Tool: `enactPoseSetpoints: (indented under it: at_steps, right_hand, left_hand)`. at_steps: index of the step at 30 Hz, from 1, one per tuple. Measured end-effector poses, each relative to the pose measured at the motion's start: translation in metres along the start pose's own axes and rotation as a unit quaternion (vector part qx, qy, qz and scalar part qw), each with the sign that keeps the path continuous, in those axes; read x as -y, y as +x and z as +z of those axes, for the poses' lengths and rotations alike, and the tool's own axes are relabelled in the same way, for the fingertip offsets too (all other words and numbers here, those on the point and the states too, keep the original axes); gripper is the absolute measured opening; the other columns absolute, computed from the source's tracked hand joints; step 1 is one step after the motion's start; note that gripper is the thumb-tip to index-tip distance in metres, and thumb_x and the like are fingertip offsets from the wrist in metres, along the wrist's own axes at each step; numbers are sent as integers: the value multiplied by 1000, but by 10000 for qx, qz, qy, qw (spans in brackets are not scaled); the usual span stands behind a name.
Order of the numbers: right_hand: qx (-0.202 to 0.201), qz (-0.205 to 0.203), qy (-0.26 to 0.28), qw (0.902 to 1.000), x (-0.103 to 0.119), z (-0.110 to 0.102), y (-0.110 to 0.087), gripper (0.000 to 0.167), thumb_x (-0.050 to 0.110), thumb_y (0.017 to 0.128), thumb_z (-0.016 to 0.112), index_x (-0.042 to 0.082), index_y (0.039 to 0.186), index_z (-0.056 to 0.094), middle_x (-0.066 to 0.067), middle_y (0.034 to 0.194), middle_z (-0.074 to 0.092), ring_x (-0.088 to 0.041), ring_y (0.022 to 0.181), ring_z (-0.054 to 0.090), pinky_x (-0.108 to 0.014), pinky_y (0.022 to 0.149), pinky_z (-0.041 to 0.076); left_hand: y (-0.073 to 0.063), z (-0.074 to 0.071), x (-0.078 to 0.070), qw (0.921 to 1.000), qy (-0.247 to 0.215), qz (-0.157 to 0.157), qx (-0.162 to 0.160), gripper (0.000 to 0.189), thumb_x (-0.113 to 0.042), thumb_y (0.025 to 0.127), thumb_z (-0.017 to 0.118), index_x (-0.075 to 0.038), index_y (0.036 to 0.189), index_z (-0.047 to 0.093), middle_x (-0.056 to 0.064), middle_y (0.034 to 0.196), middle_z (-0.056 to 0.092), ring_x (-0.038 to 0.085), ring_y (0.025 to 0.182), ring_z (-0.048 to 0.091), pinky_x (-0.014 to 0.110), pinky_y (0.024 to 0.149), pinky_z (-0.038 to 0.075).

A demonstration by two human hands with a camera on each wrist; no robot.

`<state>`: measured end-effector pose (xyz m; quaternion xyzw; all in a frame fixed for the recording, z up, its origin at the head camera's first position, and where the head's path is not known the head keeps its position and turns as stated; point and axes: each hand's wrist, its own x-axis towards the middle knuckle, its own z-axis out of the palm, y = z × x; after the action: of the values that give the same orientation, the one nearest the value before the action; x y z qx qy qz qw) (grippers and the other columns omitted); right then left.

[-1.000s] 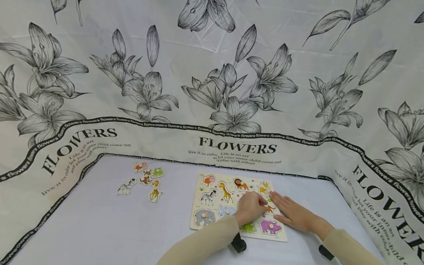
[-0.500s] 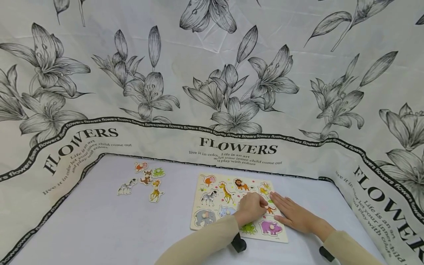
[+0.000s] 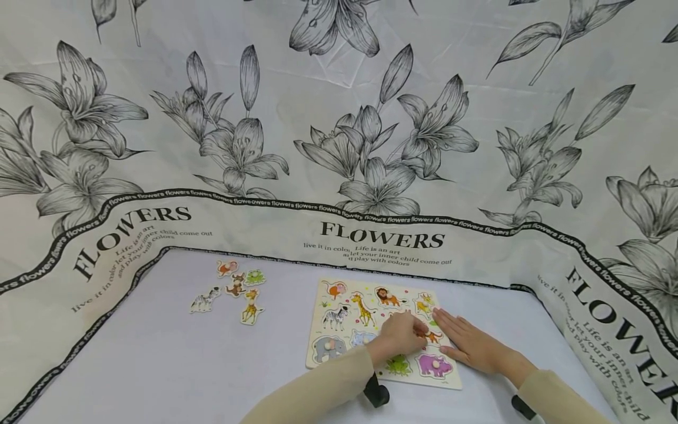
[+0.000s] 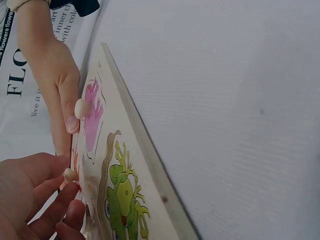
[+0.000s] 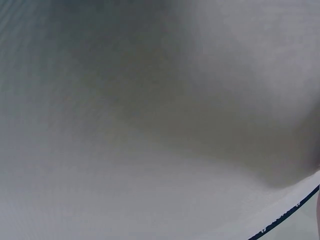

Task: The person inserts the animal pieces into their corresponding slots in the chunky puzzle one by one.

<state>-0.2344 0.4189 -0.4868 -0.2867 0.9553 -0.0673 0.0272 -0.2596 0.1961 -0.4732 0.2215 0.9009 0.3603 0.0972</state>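
The wooden animal puzzle board (image 3: 312,333) lies on the white cloth, with several knobbed pieces in it, such as the elephant (image 3: 328,347) and purple hippo (image 3: 433,366). My left hand (image 3: 398,334) reaches across the board's middle, fingers curled. In the left wrist view, its thumb and fingers pinch a small wooden knob (image 4: 70,175); the orange-coloured puzzle piece under it is mostly hidden. My right hand (image 3: 474,343) rests with straight fingers on the board's right edge, beside the orange animal picture (image 3: 433,337). The right wrist view shows only blurred cloth.
Loose puzzle pieces lie at the left of the table: monkey (image 3: 228,268), frog (image 3: 255,277), kangaroo (image 3: 235,285), zebra (image 3: 205,300) and giraffe (image 3: 251,307). A flower-printed curtain (image 3: 275,235) borders the table's back and sides.
My left hand and wrist have shifted slightly to the left while the fingers stay at the same spot. My right hand and the loose pieces keep their places; the head view has tilted a little.
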Motion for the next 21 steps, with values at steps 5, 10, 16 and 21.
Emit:
enactPoseSetpoints:
  at_steps: [5, 10, 16, 21]
  right_hand:
    - [97, 141, 101, 9998, 0, 0, 0, 70, 48, 100, 42, 5, 152, 23, -19, 157, 24, 9, 142, -9, -3, 104, -16]
    - [82, 151, 110, 9998, -3, 3, 2, 70, 48, 99, 42, 7, 152, 22, -18, 158, 23, 11, 139, -11, -2, 103, -16]
    - [-305, -122, -177, 9993, -7, 7, 1, 68, 46, 99, 44, 7, 152, 24, -20, 154, 30, 12, 139, -11, -3, 105, -16]
    - [-433, -247, -224, 9985, -6, 8, 1, 67, 43, 99, 46, 7, 151, 26, -21, 153, 32, 12, 139, -11, -3, 105, -15]
  left_hand:
    - [-5, -1, 7, 9996, -250, 25, -110, 23, -22, 80, 75, -25, 102, 75, -14, 95, 72, -3, 81, 60, 16, 74, 46]
    - [-10, -7, 14, 9981, -548, 181, -223, 23, -20, 81, 74, -23, 104, 75, -12, 97, 72, -2, 81, 62, 16, 71, 46]
    - [-14, -28, 25, 9927, -1104, 369, -313, 24, -18, 83, 73, -17, 107, 73, -5, 102, 72, 1, 82, 61, 16, 69, 46]
    - [-16, -41, 37, 9906, -1227, 480, -376, 26, -15, 85, 71, -14, 111, 72, 0, 101, 72, 0, 72, 56, 16, 62, 44]
